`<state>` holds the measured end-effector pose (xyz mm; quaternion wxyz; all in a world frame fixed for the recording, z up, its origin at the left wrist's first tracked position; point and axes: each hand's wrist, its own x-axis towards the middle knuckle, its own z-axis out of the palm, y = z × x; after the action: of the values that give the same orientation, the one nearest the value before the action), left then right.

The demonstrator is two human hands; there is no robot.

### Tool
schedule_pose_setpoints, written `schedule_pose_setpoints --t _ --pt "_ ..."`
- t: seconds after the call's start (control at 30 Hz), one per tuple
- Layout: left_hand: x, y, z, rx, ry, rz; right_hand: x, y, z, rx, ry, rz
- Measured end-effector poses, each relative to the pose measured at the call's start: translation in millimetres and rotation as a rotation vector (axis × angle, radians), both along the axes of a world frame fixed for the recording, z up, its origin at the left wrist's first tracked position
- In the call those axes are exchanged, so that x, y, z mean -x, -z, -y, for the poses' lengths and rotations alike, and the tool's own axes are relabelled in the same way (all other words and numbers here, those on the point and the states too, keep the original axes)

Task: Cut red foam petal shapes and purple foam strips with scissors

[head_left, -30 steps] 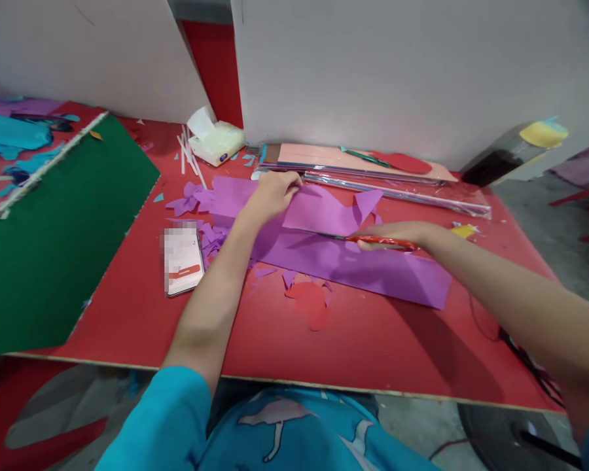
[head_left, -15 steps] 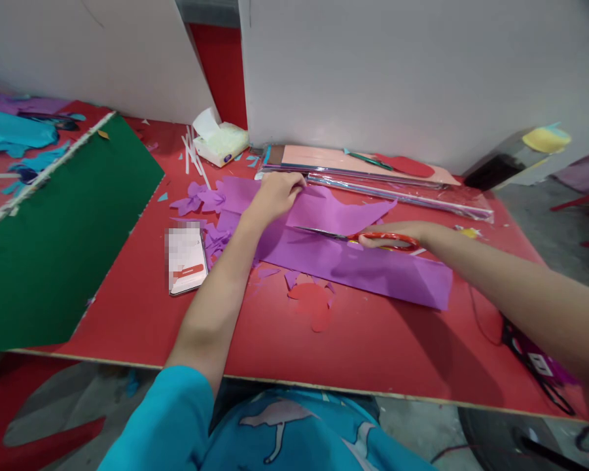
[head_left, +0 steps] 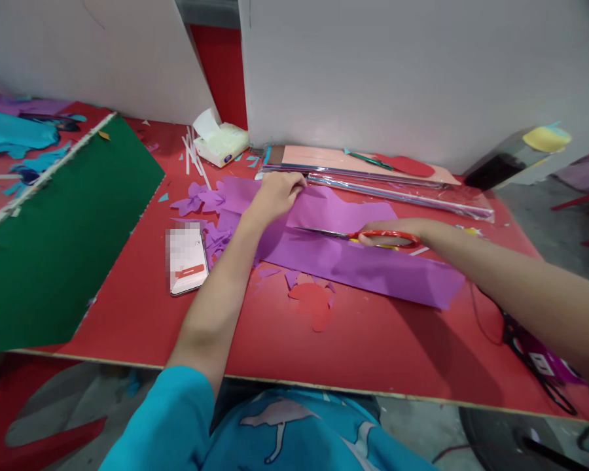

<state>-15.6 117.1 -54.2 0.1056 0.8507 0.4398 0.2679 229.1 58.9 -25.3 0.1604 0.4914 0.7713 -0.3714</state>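
Observation:
A long purple paper sheet lies across the red table. My left hand pinches its far upper edge, fingers curled on the paper. My right hand grips red-handled scissors, whose blades point left into the sheet along a cut line. Above the blades a partly cut purple flap lies flat. Purple scraps lie left of my left hand, and a red cut-out sits in front of the sheet.
A phone lies left of my left forearm. A big green sheet covers the table's left part. A tissue pack and wrapped paper packs sit along the white back board. Cables hang at the right edge.
The scissors' blades have moved further left into the purple sheet. The cut flap, raised a second ago, now lies flatter. My left hand has stayed on the paper's edge.

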Motion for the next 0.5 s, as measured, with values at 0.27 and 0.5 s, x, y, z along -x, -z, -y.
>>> schedule_pose_setpoints --t 0.27,0.5 --pt "0.1 0.8 0.2 -0.033 0.014 0.007 11.1 -7.3 -1.1 0.138 0.073 0.092" --pt "-0.3 2.1 -0.5 -0.044 0.009 0.008 1.5 1.2 -7.8 0.172 0.009 0.039"
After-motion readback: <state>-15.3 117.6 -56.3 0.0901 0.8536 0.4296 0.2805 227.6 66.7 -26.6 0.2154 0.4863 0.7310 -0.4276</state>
